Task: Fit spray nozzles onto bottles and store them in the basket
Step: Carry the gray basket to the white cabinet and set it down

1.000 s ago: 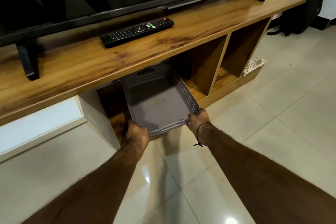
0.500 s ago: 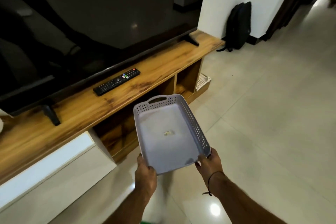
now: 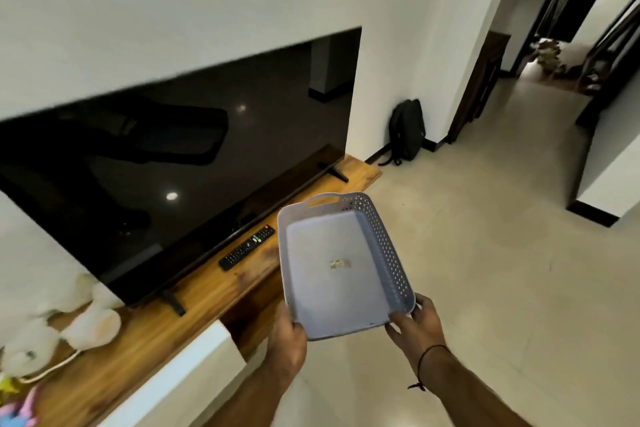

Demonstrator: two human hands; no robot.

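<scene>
The fingers of the left hand (image 3: 287, 340) curl around the near left corner of a pale grey rectangular plastic basket (image 3: 391, 253) with perforated walls, thumb on the rim. The fingers of the right hand (image 3: 417, 324) clamp the near right corner the same way; a thin black cord (image 3: 429, 355) circles that wrist. The basket hangs in the air between the two hands, reaching away from them, with a cut-out handle at its far end and a small pale scrap (image 3: 340, 264) on its floor. Left of the left fingers runs a long wooden bench (image 3: 194, 315) carrying a black remote control (image 3: 246, 247), a large dark television (image 3: 166, 177) and white soft toys (image 3: 62, 329). Beyond the right fingers, a black backpack (image 3: 407, 130) leans against the white wall, on a cream tiled floor (image 3: 502, 288).
</scene>
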